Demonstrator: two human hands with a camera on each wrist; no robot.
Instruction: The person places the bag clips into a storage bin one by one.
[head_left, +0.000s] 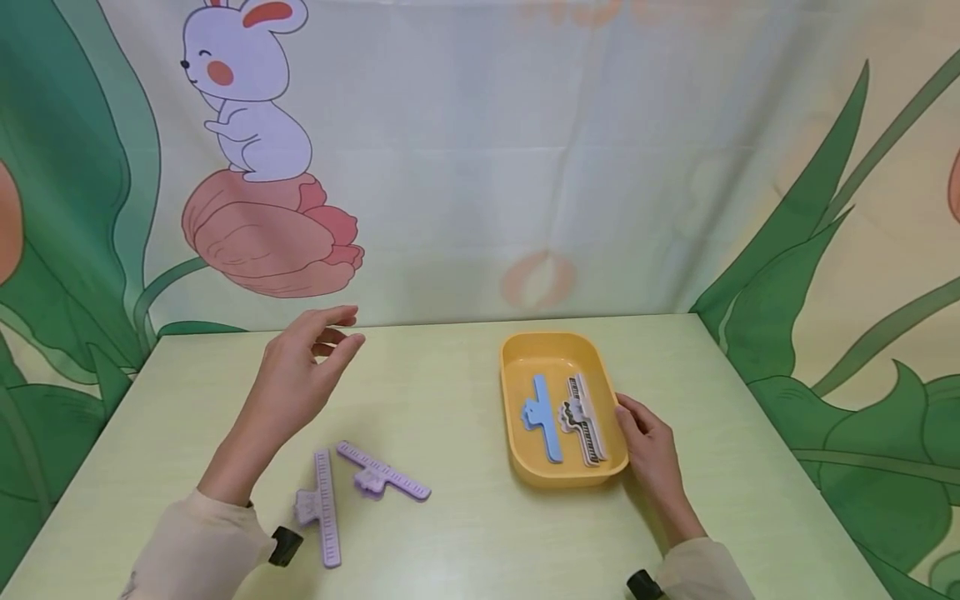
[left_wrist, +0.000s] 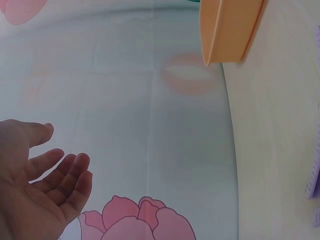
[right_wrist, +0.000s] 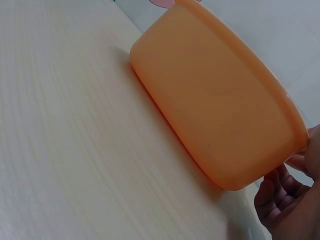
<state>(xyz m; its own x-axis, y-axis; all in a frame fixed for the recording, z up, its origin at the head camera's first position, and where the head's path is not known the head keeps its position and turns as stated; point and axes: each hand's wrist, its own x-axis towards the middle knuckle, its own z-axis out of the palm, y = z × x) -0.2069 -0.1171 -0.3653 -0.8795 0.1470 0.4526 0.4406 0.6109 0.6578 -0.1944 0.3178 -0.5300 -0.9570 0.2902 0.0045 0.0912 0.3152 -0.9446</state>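
My right hand (head_left: 655, 450) grips the right rim of a yellow plastic tray (head_left: 555, 478). In the right wrist view, that hand (right_wrist: 295, 200) is at the end of the tray's wall (right_wrist: 215, 95), its fingers partly hidden. Inside lie a blue ruler-shaped clip (head_left: 547, 421) and, to its right, black-and-white clips (head_left: 585, 425) close together. My left hand (head_left: 300, 367) is raised over the left of the table, holding nothing, fingers loosely bent. Nearer me, two purple ruler-shaped clips lie on the table: one upright in view (head_left: 326, 508), the other slanting (head_left: 386, 472).
The pale table (head_left: 450, 542) ends at the back against a hanging cloth (head_left: 450, 208) printed with a rabbit and plants. Dark wrist-camera pieces (head_left: 286, 547) sit by both sleeves.
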